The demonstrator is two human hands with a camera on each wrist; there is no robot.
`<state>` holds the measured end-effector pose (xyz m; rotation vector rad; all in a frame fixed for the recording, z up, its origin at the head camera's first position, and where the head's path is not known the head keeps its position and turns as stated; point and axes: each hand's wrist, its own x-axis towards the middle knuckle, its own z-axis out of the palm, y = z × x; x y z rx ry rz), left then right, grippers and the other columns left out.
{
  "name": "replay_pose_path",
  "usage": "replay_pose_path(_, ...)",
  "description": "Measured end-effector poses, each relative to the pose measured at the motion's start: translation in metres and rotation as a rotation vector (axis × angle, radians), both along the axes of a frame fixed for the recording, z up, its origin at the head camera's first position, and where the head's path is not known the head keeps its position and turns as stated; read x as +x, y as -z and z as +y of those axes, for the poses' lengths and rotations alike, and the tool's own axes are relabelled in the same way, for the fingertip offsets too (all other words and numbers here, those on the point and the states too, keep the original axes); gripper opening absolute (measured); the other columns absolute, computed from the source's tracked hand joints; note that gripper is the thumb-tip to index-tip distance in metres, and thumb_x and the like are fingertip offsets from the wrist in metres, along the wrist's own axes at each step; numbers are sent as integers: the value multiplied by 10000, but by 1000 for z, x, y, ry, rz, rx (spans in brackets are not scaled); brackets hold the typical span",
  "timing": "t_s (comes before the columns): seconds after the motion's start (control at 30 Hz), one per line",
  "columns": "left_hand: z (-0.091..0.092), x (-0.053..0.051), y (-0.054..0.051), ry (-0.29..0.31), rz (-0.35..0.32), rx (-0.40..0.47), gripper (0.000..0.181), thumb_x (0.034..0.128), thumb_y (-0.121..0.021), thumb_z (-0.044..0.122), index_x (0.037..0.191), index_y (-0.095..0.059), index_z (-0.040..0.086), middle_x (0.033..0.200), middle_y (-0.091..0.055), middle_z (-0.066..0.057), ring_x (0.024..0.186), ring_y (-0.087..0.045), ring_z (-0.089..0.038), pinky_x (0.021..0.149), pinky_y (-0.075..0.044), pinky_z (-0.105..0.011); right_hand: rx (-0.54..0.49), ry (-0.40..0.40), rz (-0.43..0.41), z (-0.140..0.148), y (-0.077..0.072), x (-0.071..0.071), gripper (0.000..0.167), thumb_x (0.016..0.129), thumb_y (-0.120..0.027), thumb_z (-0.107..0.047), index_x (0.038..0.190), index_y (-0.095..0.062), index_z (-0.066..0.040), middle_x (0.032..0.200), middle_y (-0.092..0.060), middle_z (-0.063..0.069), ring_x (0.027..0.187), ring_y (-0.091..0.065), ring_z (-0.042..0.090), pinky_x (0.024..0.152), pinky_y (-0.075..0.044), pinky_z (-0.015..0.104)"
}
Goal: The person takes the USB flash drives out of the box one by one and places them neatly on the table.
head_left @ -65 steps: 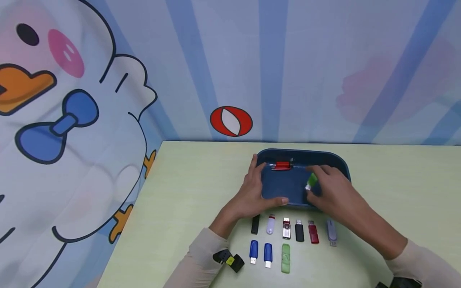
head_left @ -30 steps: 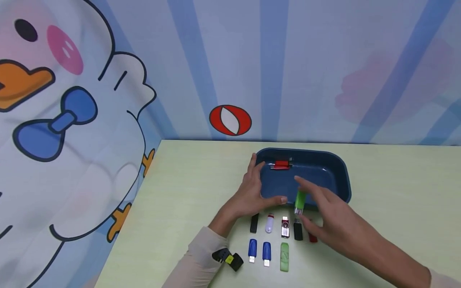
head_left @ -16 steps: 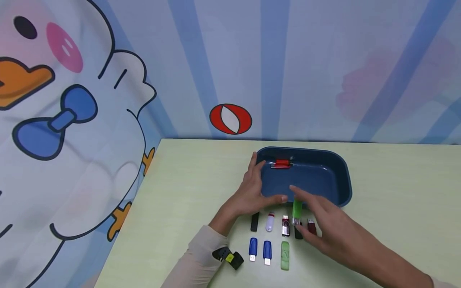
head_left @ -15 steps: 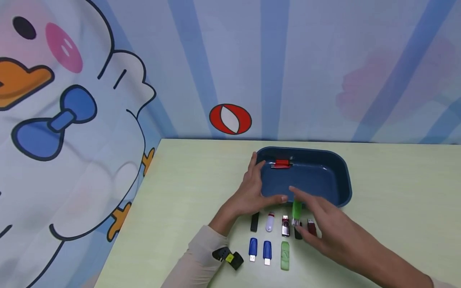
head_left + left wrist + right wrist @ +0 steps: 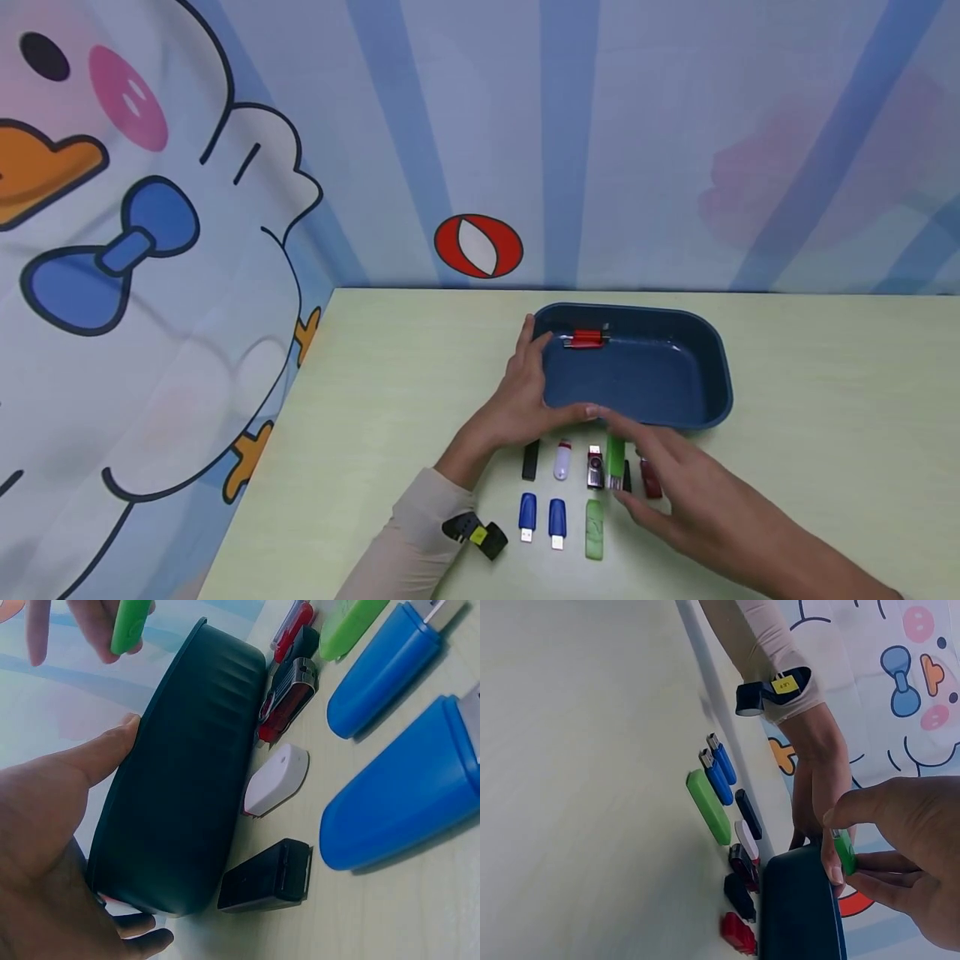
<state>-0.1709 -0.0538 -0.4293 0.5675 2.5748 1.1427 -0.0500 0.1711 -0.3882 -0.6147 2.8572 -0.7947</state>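
Note:
My left hand [image 5: 510,408] holds the left end of a dark blue tray [image 5: 708,392], with the thumb along its near rim. In the left wrist view, fingers [image 5: 146,941] show past the tray's corner. My right hand [image 5: 686,483] pinches a green USB stick [image 5: 615,457], silver end towards me, above the row in front of the tray. That row has a black stick [image 5: 531,461], a white stick [image 5: 562,462], a silver-and-red swivel stick [image 5: 595,468], a partly hidden black one [image 5: 627,477] and a red one [image 5: 650,479]. Two red sticks [image 5: 587,337] lie inside the tray.
Nearer to me lie two blue sticks [image 5: 527,512] and a pale green one [image 5: 594,530]. Behind the pale table [image 5: 390,367] rises a printed wall cloth [image 5: 637,150] with a cartoon duck. A black wrist camera [image 5: 480,537] sits on my left sleeve.
My right hand has brought the green USB stick out of the tray, towards me and left, to above the front row. My left hand has stayed at the tray.

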Motion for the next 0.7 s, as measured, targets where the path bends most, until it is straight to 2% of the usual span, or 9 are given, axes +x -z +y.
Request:
replay_pose_path(0.13,0,0,0,0,-8,9,1157,882,-826,488,1699,-120,72,1793,175,-23,1653,-96,-365,1274,-271,-628,9,-9,-65,0,4,1,975,900,-877,-273,1677,-288,-313,1177,-605,-38,851,-548,60,650,-501,171)
replay_pose_path(0.33,0,0,2,-10,-17,6,1166,873,-815,513,1704,-116,87,1792,179,11,1655,-94,-359,1265,-281,-642,13,-10,-133,3,12,5,929,906,-866,-342,1662,-327,-311,1367,-618,5,942,-617,63,764,-603,249)
replay_pose_path(0.47,1,-1,3,-11,-18,10,1159,872,-815,509,1704,-121,95,1793,176,9,1658,-89,-356,1263,-281,-644,-1,-12,-192,7,17,8,862,930,-835,-387,1647,-363,-311,1477,-601,6,1148,-655,140,895,-636,391)
replay_pose_path(0.6,1,-1,2,-7,-15,23,1154,878,-822,493,1701,-122,87,1794,171,-15,1657,-85,-367,1261,-278,-653,-29,1,-268,12,23,12,819,947,-810,-413,1638,-378,-327,1566,-561,-34,1349,-598,238,986,-604,496)
replay_pose_path(0.7,1,-1,2,-7,-9,25,1159,876,-828,489,1700,-121,84,1794,169,-20,1655,-88,-368,1259,-280,-657,-45,11,-298,14,28,13,820,940,-811,-434,1631,-385,-326,1557,-573,-34,1355,-597,250,981,-605,501)
